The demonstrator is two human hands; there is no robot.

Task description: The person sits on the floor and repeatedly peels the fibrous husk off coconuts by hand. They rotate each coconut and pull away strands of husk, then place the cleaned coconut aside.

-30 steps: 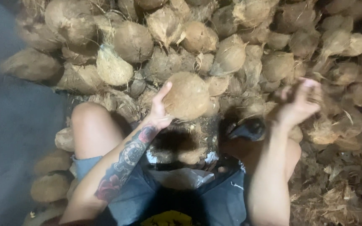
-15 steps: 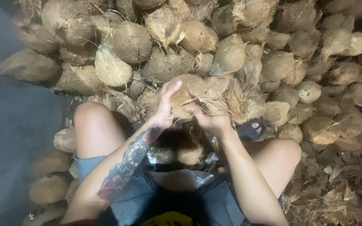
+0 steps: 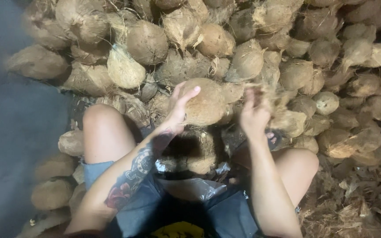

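Left hand gripping coconut by its side; right hand pinching loose husk fibres, beside heaped coconut pile.

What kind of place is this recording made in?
Probably a coconut husking spot: a big heap of husked coconuts, loose husk fibre on the ground, and the left hand steadying one coconut while the right hand pulls fibre.
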